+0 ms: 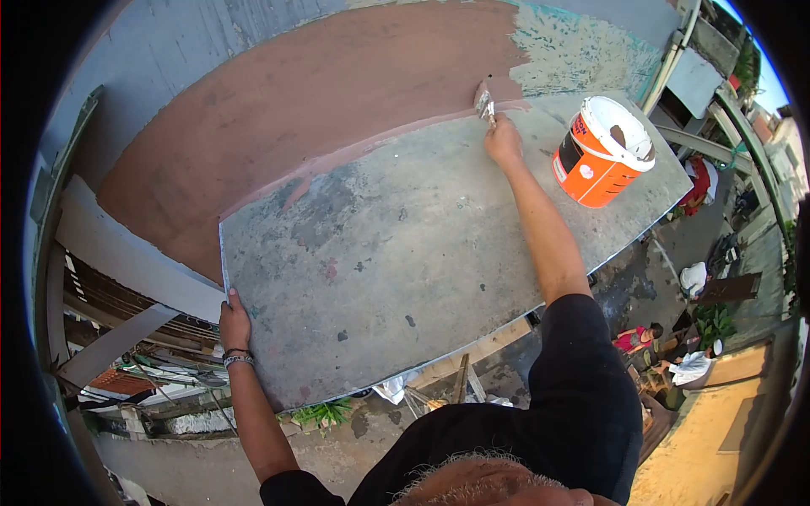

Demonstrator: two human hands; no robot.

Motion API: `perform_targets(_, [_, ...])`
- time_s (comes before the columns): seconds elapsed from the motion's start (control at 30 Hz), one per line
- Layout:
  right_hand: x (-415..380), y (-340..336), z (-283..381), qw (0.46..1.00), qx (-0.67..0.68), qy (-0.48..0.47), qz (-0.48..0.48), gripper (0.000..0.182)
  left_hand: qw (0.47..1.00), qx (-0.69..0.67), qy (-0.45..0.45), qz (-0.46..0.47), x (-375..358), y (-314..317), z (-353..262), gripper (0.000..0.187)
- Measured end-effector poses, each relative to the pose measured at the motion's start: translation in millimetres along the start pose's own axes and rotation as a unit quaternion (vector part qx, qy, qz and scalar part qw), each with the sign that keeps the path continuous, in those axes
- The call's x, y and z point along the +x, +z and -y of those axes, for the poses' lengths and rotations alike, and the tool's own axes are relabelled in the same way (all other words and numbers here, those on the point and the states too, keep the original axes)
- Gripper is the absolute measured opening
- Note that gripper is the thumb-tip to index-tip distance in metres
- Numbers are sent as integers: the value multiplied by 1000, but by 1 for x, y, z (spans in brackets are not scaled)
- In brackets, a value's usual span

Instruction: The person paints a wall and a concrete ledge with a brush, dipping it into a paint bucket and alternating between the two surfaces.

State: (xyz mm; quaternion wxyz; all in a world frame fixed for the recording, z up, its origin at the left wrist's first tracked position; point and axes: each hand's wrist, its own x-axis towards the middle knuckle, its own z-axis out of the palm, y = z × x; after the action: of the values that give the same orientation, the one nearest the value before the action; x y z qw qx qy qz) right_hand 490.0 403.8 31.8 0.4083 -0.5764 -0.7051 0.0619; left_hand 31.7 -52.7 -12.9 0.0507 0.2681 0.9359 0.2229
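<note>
My right hand (504,141) is closed around the handle of a paintbrush (484,103), whose bristles touch the wall just above the ledge. Brownish-pink paint (337,76) covers a broad curved band of the wall, ending near the brush at a patchy pale green area (574,51). My left hand (235,322) grips the left edge of the grey concrete ledge (405,253), with a bracelet at its wrist. Right of my right hand, an orange and white bucket (596,169) stands on the ledge, its rim smeared and its inside partly visible.
Far below on the right, people (637,339) are in a lane, with a plant (715,325) near them. Pipes (672,63) run along the wall at the upper right. The ledge's front edge drops off towards the ground. Wooden beams (118,346) lie at the left.
</note>
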Motion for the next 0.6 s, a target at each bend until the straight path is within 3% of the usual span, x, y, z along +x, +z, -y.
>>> perform_targets(0.2, [28,-35,-40,994,23,86,-71,27,1000,-3,-12,-1,-6,-4,-9,83])
perform_targets(0.4, [5,-15,-13,980,158,63,-101,26,1000,-7,-2,-5,-2,-1,-2,83])
perform_targets(0.6, [-1,1,-12,984,134,60,-101,29,1000,-12,5,-14,-2,0,-2,83])
